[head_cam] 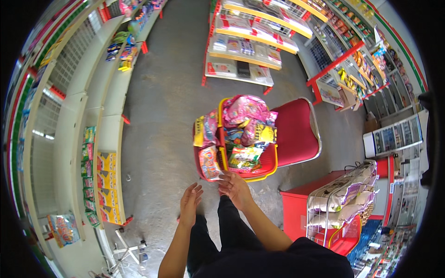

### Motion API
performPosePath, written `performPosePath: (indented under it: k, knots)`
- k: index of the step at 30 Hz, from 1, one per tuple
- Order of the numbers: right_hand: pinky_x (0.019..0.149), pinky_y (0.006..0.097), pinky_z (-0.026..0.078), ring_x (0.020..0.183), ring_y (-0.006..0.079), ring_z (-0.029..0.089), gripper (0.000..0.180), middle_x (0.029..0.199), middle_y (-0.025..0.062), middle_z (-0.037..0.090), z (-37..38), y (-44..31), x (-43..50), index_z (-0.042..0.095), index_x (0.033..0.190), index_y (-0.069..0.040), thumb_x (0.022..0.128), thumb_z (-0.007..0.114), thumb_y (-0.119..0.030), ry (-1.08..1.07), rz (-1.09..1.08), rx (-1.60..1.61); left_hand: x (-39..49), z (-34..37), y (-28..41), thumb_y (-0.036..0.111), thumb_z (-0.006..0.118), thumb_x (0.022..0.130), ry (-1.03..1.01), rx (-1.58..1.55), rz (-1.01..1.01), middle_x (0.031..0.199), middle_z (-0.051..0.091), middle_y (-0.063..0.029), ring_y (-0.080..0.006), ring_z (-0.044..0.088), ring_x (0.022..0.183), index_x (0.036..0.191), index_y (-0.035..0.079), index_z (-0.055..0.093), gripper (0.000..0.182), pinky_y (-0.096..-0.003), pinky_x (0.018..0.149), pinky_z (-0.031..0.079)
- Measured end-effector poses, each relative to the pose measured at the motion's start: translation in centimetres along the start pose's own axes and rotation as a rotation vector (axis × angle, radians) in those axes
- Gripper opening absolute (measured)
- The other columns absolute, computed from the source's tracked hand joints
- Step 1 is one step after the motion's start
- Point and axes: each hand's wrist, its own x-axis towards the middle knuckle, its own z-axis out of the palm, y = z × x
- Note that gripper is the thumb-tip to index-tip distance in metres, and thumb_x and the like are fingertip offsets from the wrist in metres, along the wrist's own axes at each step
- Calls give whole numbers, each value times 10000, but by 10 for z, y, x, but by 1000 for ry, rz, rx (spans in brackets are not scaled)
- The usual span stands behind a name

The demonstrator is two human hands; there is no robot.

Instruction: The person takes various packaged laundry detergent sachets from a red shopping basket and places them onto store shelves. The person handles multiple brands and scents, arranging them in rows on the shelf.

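A red shopping basket (pixel 266 160) with a yellow rim stands before me, holding several pink and coloured plastic packets (pixel 245 109). A green packet (pixel 244 158) lies nearest me inside it. Left of the basket, on a dark red surface, rest a pink and yellow packet (pixel 205 129) and a white and orange packet (pixel 210 162). My right hand (pixel 234 189) is at that orange packet's lower corner, fingers apart; whether it touches is unclear. Lower and further left, my left hand (pixel 191 203) hovers over the floor with spread fingers, holding nothing.
A red padded chair (pixel 295 133) adjoins the basket's right side. Shelving (pixel 107 128) with green and yellow packs runs along the left. A display rack (pixel 243 62) stands ahead. At lower right are a red counter (pixel 295 212) and a wire basket of sacks (pixel 342 205).
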Motion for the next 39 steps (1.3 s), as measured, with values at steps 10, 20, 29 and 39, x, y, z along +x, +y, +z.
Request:
performPosePath:
  k: [10,20,29,39]
  knots:
    - [747,272,504,894,119,602,244,1021,42,626,-165,-75,70,573,1172,-40,942,571,-125,601,-150,-470,107,145,-50,201,505,1001,46,77,47,1219,592,-103,-161,559,1115,1317,0,489,375,-267,917,435]
    - [747,265,492,876,118,577,263,974,44,598,-192,-90,100,562,1181,-38,927,585,-101,491,-38,-415,150,134,-81,204,689,791,922,1050,365,931,582,-189,-404,554,900,1013,5,534,336,-499,826,438]
    - [708,275,475,828,119,580,239,964,68,614,-154,-66,83,561,1069,-46,888,661,-166,247,-242,-810,147,93,-67,200,627,828,740,1017,134,763,663,-183,-351,658,722,839,17,592,187,-471,635,487]
    - [1078,416,367,1337,366,387,849,1455,226,346,-80,-32,51,386,1434,-82,733,825,-275,-381,-354,-1081,59,159,24,86,634,855,599,520,181,624,508,-8,-59,471,543,746,8,524,174,-259,500,412]
